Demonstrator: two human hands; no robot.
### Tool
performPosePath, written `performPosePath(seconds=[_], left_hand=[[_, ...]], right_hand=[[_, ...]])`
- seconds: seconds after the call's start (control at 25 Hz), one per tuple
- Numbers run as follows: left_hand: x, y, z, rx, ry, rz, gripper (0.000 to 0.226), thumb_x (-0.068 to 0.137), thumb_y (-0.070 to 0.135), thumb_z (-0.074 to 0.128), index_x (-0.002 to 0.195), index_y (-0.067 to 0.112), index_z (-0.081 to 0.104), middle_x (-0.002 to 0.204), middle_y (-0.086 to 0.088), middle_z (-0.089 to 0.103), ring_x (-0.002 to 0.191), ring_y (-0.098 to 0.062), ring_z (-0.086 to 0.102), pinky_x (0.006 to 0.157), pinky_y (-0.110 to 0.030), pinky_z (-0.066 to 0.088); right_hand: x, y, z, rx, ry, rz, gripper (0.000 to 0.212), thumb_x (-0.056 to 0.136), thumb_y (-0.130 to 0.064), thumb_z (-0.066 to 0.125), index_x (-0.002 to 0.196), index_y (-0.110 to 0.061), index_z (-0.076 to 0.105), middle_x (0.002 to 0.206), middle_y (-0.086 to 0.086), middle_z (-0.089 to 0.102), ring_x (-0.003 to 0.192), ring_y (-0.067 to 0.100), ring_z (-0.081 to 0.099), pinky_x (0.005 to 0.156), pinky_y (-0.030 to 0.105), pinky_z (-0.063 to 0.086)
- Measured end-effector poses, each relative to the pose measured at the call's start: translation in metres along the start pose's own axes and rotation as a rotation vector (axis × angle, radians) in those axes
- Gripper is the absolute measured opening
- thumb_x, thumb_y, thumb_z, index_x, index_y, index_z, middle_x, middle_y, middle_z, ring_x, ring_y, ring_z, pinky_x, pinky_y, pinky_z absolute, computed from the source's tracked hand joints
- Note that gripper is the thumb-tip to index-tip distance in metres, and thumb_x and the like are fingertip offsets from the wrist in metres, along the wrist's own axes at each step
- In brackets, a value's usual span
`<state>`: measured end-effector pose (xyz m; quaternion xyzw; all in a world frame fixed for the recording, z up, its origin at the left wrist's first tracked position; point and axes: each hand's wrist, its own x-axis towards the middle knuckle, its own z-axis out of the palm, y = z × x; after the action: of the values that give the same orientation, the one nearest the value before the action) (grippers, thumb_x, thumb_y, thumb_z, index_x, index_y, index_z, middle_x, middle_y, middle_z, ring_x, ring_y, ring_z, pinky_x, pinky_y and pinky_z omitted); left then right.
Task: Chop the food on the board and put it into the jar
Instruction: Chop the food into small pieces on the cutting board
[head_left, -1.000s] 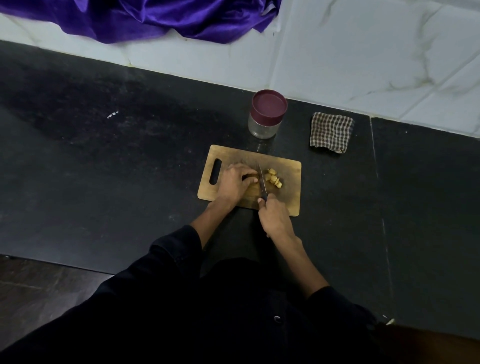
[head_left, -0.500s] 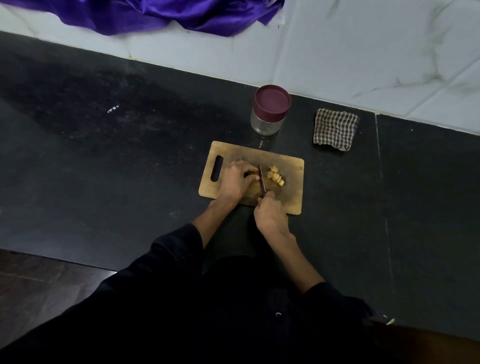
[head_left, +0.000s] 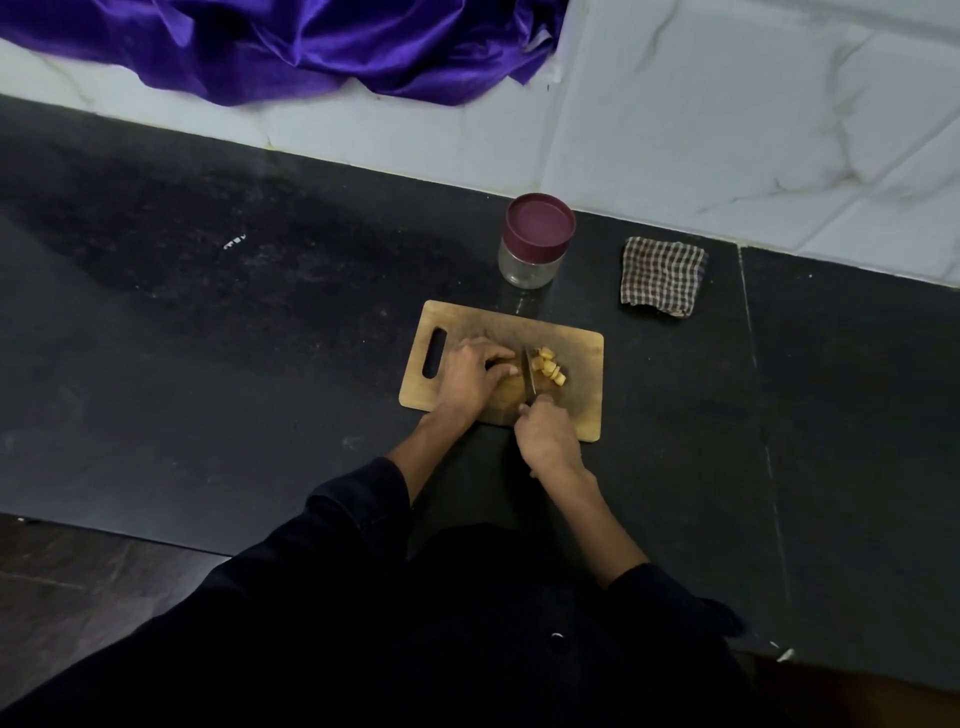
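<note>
A wooden cutting board (head_left: 582, 395) with a handle slot lies on the black counter. Several yellow cut pieces (head_left: 550, 366) sit in a small heap right of the knife blade (head_left: 529, 374). My right hand (head_left: 545, 436) grips the knife handle at the board's near edge, blade pointing away from me. My left hand (head_left: 475, 371) has its fingers curled over the uncut food just left of the blade; that food is hidden beneath them. A clear glass jar (head_left: 532, 244) with a maroon lid on it stands just beyond the board.
A folded checked cloth (head_left: 662, 275) lies right of the jar. A purple satin fabric (head_left: 311, 47) drapes over the white marble ledge at the back. The black counter (head_left: 208, 338) ends at a near edge on the left, above a dark floor.
The knife and both hands stay at the same spot on the board; the blade shifted only slightly. The camera view drifted a little.
</note>
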<state>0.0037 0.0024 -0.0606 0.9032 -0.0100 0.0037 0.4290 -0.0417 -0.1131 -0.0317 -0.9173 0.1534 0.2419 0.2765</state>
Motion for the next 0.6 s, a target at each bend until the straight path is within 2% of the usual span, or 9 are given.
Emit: performPosePath(seconds=[0.12,0.32,0.44,0.6], left_hand=[[-0.001,0.0,-0.001,0.006,0.002,0.002,0.024,0.08,0.017,0.073,0.103,0.011,0.072,0.107,-0.003,0.069,0.103,-0.015,0.06,0.096,-0.033,0.046],[-0.002,0.001,-0.006,-0.045,-0.034,-0.014,0.033,0.083,0.016,0.071,0.115,0.009,0.066,0.113,-0.005,0.068,0.107,-0.015,0.06,0.095,-0.027,0.047],[-0.002,0.003,-0.01,-0.037,-0.044,-0.005,0.025,0.084,0.009,0.067,0.109,0.007,0.068,0.112,-0.005,0.068,0.107,-0.014,0.061,0.094,-0.021,0.044],[-0.003,0.004,-0.01,-0.058,-0.018,-0.001,0.021,0.083,0.007,0.068,0.104,0.006,0.071,0.109,-0.006,0.07,0.104,-0.014,0.062,0.094,-0.021,0.044]], right_hand=[[-0.004,0.009,-0.005,0.07,0.021,0.012,0.025,0.103,-0.029,0.04,0.114,-0.008,0.05,0.094,0.007,0.054,0.088,0.031,0.065,0.075,0.051,0.058],[-0.006,0.016,-0.01,0.086,0.033,-0.026,0.023,0.103,-0.031,0.04,0.111,-0.011,0.048,0.099,0.009,0.058,0.087,0.032,0.066,0.075,0.051,0.058],[-0.007,0.011,-0.008,0.065,0.005,-0.068,0.024,0.104,-0.031,0.04,0.113,-0.011,0.048,0.093,0.005,0.055,0.085,0.03,0.066,0.074,0.05,0.058],[-0.006,0.006,-0.005,0.042,-0.012,-0.094,0.023,0.104,-0.031,0.04,0.111,-0.01,0.049,0.089,0.004,0.054,0.083,0.028,0.065,0.072,0.049,0.059]])
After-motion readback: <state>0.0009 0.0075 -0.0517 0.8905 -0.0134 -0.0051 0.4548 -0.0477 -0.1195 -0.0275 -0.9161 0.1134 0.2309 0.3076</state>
